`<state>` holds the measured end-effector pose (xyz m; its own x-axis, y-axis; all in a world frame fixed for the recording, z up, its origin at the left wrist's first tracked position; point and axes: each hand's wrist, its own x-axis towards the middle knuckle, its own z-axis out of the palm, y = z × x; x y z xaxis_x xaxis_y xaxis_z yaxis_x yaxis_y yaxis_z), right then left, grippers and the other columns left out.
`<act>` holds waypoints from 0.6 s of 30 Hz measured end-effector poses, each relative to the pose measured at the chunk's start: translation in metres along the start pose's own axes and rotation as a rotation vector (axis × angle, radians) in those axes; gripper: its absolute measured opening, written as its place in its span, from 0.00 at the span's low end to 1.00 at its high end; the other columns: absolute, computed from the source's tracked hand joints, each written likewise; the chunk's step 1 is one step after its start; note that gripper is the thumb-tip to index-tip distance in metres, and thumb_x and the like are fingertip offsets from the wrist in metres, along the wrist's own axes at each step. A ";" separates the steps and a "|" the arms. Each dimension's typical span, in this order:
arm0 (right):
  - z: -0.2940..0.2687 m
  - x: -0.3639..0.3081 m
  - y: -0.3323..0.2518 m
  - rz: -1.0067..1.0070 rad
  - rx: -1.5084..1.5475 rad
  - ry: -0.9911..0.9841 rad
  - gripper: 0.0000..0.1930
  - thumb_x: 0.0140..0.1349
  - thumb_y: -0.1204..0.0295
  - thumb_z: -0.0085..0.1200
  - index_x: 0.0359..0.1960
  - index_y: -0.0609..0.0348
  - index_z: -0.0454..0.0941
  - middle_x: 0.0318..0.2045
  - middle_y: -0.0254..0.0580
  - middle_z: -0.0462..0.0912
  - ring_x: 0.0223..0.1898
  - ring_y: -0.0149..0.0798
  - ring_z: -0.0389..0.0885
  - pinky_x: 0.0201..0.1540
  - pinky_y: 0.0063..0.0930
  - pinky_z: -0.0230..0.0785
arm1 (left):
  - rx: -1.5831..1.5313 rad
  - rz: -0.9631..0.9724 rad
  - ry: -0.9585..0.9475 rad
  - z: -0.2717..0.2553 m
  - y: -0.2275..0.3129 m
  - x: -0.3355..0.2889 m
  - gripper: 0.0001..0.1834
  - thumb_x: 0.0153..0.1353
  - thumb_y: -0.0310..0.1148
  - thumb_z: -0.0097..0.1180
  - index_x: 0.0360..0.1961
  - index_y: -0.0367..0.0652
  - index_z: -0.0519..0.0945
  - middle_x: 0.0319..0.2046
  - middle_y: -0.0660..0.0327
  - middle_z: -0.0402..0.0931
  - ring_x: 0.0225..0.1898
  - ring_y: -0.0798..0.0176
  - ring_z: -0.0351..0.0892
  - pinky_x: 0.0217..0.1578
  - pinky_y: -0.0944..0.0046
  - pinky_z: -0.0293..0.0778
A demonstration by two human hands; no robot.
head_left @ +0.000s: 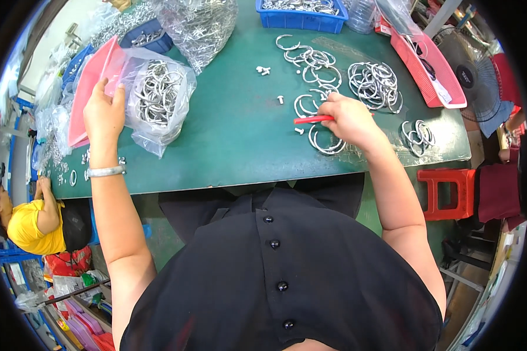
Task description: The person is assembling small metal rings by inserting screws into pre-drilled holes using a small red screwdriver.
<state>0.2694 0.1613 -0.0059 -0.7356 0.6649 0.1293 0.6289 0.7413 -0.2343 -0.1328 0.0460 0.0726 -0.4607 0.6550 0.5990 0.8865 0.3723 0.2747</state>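
Observation:
My left hand [104, 114] lies against the pink plastic basket [89, 96], finger and thumb apart, its other fingers hidden. Beside it, a clear plastic bag [181, 111] holds a heap of silver metal rings [158, 90]. My right hand [348, 120] is closed around a red pen-like stick [311, 119] lying crosswise under its fingers. Its fingertips reach down at a row of open silver rings [328, 150] on the green table; whether they also pinch a ring is hidden. To the right of that hand sits a pile of similar rings [373, 86].
Small bolts [280, 99] are scattered mid-table. A blue bin [301, 20] of metal parts and a bulging bag [199, 29] stand at the back. Another pink basket [430, 73] is at the right, above a red stool [446, 194]. A person in yellow [38, 225] works at left.

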 end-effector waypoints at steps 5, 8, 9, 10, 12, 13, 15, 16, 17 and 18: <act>0.009 -0.001 0.006 -0.069 0.018 0.051 0.06 0.46 0.75 0.53 0.28 0.54 0.76 0.27 0.39 0.69 0.30 0.44 0.74 0.31 0.35 0.67 | -0.303 0.010 0.022 -0.003 0.028 -0.024 0.13 0.54 0.32 0.55 0.40 0.37 0.77 0.15 0.64 0.71 0.17 0.74 0.66 0.21 0.71 0.64; -0.003 -0.001 0.001 -0.103 0.089 0.156 0.07 0.44 0.78 0.53 0.28 0.56 0.75 0.28 0.38 0.70 0.29 0.44 0.74 0.29 0.34 0.66 | -0.644 0.083 0.024 -0.001 0.058 -0.053 0.09 0.55 0.27 0.54 0.37 0.37 0.77 0.19 0.69 0.71 0.21 0.79 0.64 0.23 0.76 0.63; -0.006 -0.002 -0.001 -0.121 0.132 0.221 0.09 0.42 0.80 0.53 0.28 0.57 0.75 0.29 0.37 0.70 0.28 0.43 0.74 0.29 0.33 0.66 | -0.753 0.115 0.002 -0.001 0.069 -0.064 0.08 0.55 0.26 0.53 0.37 0.37 0.77 0.21 0.69 0.72 0.22 0.78 0.65 0.23 0.77 0.63; -0.010 -0.002 -0.005 -0.148 0.150 0.249 0.11 0.40 0.83 0.52 0.28 0.57 0.75 0.28 0.37 0.71 0.27 0.42 0.74 0.28 0.31 0.66 | -0.781 0.133 -0.095 -0.001 0.078 -0.074 0.08 0.55 0.26 0.53 0.36 0.37 0.77 0.22 0.69 0.72 0.23 0.78 0.66 0.24 0.77 0.63; -0.018 -0.004 -0.016 -0.217 0.213 0.290 0.12 0.40 0.84 0.52 0.28 0.57 0.75 0.28 0.37 0.71 0.27 0.41 0.74 0.27 0.29 0.66 | -0.913 0.051 -0.345 0.003 0.096 -0.094 0.07 0.56 0.28 0.53 0.36 0.38 0.78 0.24 0.69 0.73 0.24 0.78 0.67 0.25 0.78 0.64; -0.021 -0.004 -0.023 -0.279 0.277 0.326 0.12 0.39 0.85 0.51 0.28 0.56 0.76 0.27 0.37 0.71 0.26 0.40 0.74 0.27 0.28 0.66 | -1.014 -0.055 -0.498 0.005 0.104 -0.102 0.08 0.57 0.29 0.52 0.36 0.39 0.78 0.24 0.68 0.74 0.24 0.78 0.68 0.25 0.78 0.64; -0.030 -0.007 -0.038 -0.361 0.265 0.346 0.12 0.38 0.81 0.55 0.27 0.52 0.74 0.26 0.35 0.72 0.25 0.40 0.74 0.23 0.29 0.66 | -1.120 -0.229 -0.746 0.004 0.121 -0.109 0.12 0.61 0.34 0.47 0.39 0.38 0.76 0.25 0.66 0.74 0.23 0.77 0.69 0.25 0.77 0.65; -0.032 -0.007 -0.044 -0.386 0.251 0.357 0.12 0.38 0.81 0.55 0.27 0.51 0.74 0.26 0.35 0.72 0.25 0.40 0.74 0.23 0.29 0.65 | -1.200 -0.306 -0.826 0.006 0.127 -0.111 0.13 0.61 0.35 0.47 0.39 0.38 0.76 0.24 0.66 0.74 0.23 0.76 0.69 0.24 0.77 0.65; -0.033 -0.007 -0.050 -0.412 0.238 0.369 0.12 0.38 0.81 0.55 0.27 0.51 0.74 0.26 0.35 0.72 0.24 0.40 0.74 0.22 0.28 0.65 | -1.279 -0.385 -0.903 0.009 0.131 -0.111 0.14 0.61 0.37 0.46 0.39 0.38 0.76 0.24 0.66 0.74 0.22 0.76 0.70 0.24 0.77 0.65; -0.034 -0.008 -0.054 -0.419 0.243 0.366 0.12 0.38 0.81 0.55 0.27 0.51 0.74 0.26 0.35 0.72 0.24 0.40 0.74 0.22 0.28 0.65 | -1.347 -0.450 -0.978 0.010 0.134 -0.111 0.14 0.61 0.38 0.46 0.38 0.38 0.76 0.24 0.66 0.74 0.21 0.75 0.70 0.23 0.77 0.65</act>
<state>0.2499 0.1194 0.0380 -0.7466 0.3415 0.5709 0.1974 0.9332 -0.3002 0.0363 0.0300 0.0352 -0.0631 0.9779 -0.1991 -0.1353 0.1893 0.9726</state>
